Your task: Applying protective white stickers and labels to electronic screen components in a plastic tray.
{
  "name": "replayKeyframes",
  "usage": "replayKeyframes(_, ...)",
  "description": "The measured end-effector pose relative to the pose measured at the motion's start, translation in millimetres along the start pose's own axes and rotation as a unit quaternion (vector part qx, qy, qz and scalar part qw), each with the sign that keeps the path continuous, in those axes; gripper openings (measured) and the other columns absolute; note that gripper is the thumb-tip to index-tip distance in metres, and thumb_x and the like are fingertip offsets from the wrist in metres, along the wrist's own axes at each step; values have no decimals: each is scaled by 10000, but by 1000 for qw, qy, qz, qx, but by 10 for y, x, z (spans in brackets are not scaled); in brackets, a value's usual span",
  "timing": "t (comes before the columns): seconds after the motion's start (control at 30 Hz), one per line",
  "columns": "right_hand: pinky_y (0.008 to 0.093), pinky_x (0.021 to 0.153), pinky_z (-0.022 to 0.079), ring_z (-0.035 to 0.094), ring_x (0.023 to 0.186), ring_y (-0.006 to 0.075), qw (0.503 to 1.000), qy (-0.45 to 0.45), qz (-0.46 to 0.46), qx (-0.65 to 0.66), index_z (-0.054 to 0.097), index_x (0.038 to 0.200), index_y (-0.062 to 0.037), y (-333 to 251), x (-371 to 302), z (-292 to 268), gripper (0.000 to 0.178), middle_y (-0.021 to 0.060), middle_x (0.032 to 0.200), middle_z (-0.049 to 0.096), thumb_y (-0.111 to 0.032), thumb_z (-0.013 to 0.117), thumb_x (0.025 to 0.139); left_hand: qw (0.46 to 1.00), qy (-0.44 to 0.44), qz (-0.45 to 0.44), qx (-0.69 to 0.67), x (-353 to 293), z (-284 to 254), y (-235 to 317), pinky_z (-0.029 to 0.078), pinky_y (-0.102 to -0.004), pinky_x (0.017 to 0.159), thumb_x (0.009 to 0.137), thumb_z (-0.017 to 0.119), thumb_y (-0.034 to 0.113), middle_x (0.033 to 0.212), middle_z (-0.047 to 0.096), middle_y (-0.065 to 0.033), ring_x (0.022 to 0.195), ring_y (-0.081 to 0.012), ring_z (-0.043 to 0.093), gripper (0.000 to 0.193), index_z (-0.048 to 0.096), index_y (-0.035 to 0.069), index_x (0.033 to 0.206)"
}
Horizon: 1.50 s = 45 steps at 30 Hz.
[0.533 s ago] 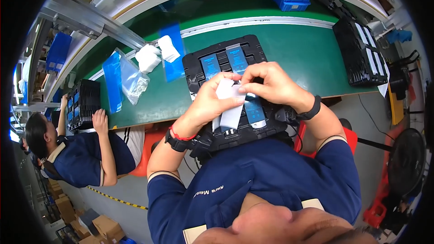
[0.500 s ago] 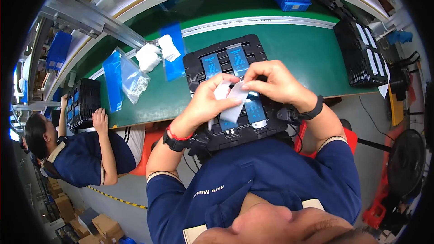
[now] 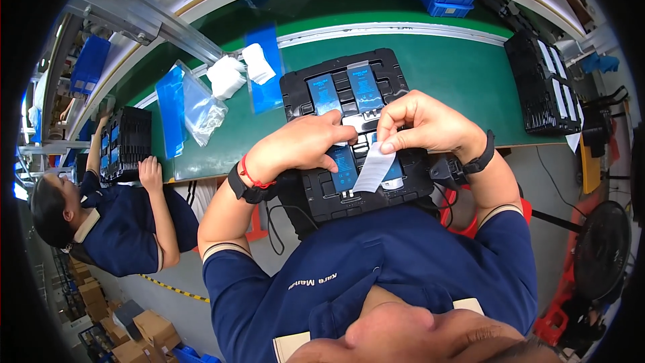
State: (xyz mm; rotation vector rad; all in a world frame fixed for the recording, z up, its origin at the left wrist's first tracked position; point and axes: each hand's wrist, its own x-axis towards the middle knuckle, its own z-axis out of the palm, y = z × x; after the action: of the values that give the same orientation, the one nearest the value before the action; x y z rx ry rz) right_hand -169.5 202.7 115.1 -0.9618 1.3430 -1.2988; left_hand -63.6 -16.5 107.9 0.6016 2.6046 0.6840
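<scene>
A black moulded tray (image 3: 295,97) lies in front of me, holding flat blue-and-black battery packs. Two of them, the upper left battery (image 3: 324,93) and the upper right battery (image 3: 366,87), show almost fully. My left hand (image 3: 295,142) reaches over the tray's left side, thumb and fingers apart, fingertips at the lower left battery (image 3: 345,171). My right hand (image 3: 426,124) pinches a thin white strip (image 3: 374,169) between thumb and index finger. The strip hangs over the lower right battery and hides most of it.
Blue film (image 3: 263,94), a clear plastic bag (image 3: 203,113) and white sheets (image 3: 226,77) lie to the left on the green bench (image 3: 443,67). Stacked black trays (image 3: 543,84) stand at right. A co-worker (image 3: 121,228) at left handles another tray stack (image 3: 127,141).
My hands have moved apart. My left hand has let go of the white material and come down onto the tray; my right hand keeps the strip, which now hangs lower right.
</scene>
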Motion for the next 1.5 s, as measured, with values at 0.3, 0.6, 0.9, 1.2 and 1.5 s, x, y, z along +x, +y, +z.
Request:
replayKeyframes(0.3,255,637,447,576,656,92,982,-14,-23,-187,654,804,-11,112,239,130,159,44,697,635,-158,713,789,988,8,104,-112,-165,-90,-302,453,-368,725,715,724,80,853,562,-98,822,-299,573,205,599,19,866)
replayKeyframes(0.6,369,829,369,508,919,261,866,50,-95,-489,631,749,-54,233,509,284,153,70,817,563,-184,712,739,890,219,-80,-392,-550,-125,-246,486,-251,780,787,715,61,860,636,-10,842,-88,585,171,656,-1,935)
replayKeyframes(0.9,371,829,377,507,943,266,855,82,-97,-504,640,756,-40,297,570,295,69,78,865,567,-91,658,712,921,161,-76,-347,-223,153,-41,487,-253,743,796,703,70,858,674,-44,804,-82,591,157,672,-7,929)
replayKeyframes(1.2,376,831,368,510,950,258,857,81,-93,-500,651,775,-38,347,586,285,73,73,887,574,-64,629,710,929,139,-50,-340,-178,184,-110,499,-256,749,783,707,56,863,690,-58,803,-89,612,174,674,-10,941)
replayKeyframes(1.5,381,835,379,520,965,264,862,94,-83,-492,652,852,-49,329,596,248,146,82,892,577,-122,668,727,931,123,-69,-338,-137,256,-132,489,-248,724,779,727,75,833,679,-40,776,-84,597,191,679,-7,946)
